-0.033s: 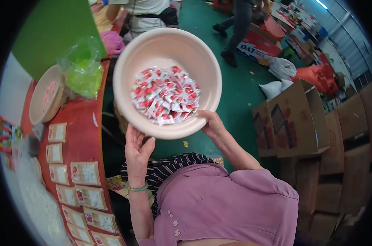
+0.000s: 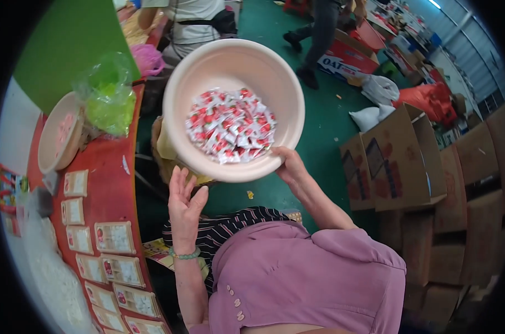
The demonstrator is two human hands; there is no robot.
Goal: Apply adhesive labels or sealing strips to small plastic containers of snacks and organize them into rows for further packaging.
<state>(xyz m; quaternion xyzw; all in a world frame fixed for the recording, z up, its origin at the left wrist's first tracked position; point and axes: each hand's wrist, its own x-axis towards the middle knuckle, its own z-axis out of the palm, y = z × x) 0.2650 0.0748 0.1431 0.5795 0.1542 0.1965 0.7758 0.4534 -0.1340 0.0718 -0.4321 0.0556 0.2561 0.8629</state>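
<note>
A round cream plastic basin (image 2: 236,64) is held up in front of me, tilted so its inside faces me. In its bottom lies a heap of small white packets with red and green print (image 2: 233,128). My right hand (image 2: 290,167) grips the lower right rim, thumb over the edge, the other fingers partly hidden behind it. Just below the lower left rim, my left hand (image 2: 186,206) is open with spread fingers and holds nothing. A beaded bracelet (image 2: 186,255) circles the left wrist.
On the left, a red table (image 2: 110,189) bears several flat packs (image 2: 114,237), a second basin (image 2: 46,133) and a green plastic bag (image 2: 113,108). Cardboard boxes (image 2: 391,161) stand at the right. Two people are ahead, one seated (image 2: 194,22), one standing (image 2: 322,39).
The basin has shifted slightly right, with its lower rim a little farther away. My left hand has come off the rim and its fingers have spread. My right hand keeps its grip.
</note>
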